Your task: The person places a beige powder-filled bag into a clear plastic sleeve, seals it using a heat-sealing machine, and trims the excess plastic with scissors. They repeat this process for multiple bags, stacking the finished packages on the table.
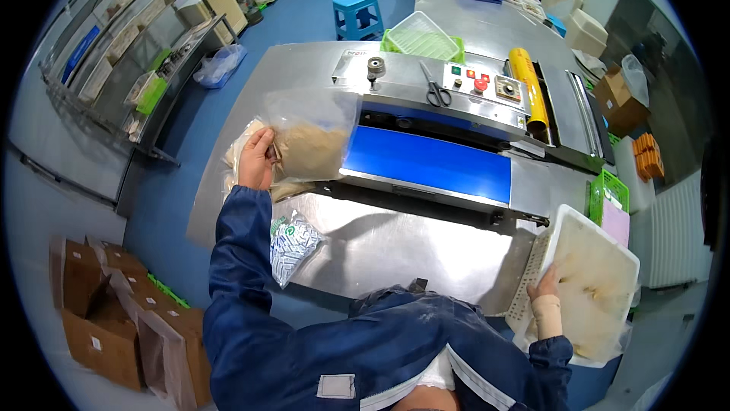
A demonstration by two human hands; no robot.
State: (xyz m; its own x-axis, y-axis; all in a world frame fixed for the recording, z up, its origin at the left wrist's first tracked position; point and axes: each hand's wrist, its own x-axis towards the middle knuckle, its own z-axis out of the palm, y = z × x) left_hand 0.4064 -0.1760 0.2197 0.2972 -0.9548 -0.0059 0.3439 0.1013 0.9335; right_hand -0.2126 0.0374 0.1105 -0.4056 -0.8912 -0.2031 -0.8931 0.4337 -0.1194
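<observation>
My left hand (257, 160), at the left end of the sealing machine, pinches a clear plastic bag (310, 149) with tan contents. The bag's clear upper end reaches the machine's left side. More tan-filled bags (236, 154) lie beneath and beside this hand on the steel table. My right hand (545, 289) is at the near-left rim of a white perforated basket (633, 266), its fingers curled there and partly hidden. Cloudy plastic with tan patches fills the basket. A bag of small white packets (293, 250) lies near my left forearm.
The sealing machine (407, 75) has a blue conveyor belt (430, 164), with scissors (436, 88) on top. A yellow film roll (528, 84) stands right of it. Behind are a green basket (460, 50) and a blue stool (357, 14). Cardboard boxes (99, 335) sit lower left.
</observation>
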